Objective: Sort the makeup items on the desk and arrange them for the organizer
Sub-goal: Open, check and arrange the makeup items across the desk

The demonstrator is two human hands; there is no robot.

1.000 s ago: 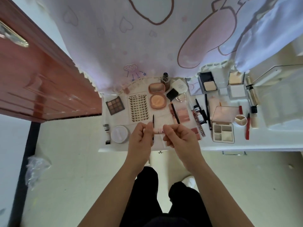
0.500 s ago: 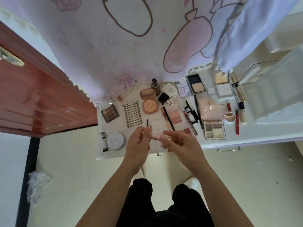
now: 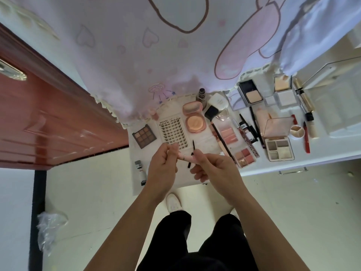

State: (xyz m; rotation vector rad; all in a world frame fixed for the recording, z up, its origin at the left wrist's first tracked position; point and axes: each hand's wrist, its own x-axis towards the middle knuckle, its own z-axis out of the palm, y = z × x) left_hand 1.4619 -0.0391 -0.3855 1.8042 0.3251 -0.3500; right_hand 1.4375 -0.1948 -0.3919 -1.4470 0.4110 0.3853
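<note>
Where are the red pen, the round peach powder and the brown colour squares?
Red pen (image 3: 306, 138): head view, middle of its barrel.
Round peach powder (image 3: 194, 124): head view, centre of the pan.
Brown eyeshadow palette (image 3: 144, 136): head view, middle square.

hands: left hand (image 3: 162, 167) and right hand (image 3: 213, 169) each pinch one end of pink tube (image 3: 186, 157) | place: above counter (image 3: 328, 151), just nearer than lash tray (image 3: 174, 133) | neighbours: brown palette (image 3: 144, 136) left of tray, peach compact (image 3: 194, 119) right of it

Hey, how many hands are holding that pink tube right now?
2. The left hand pinches the pink tube at its left end; the right hand grips its right end, above the desk's front edge.
</note>
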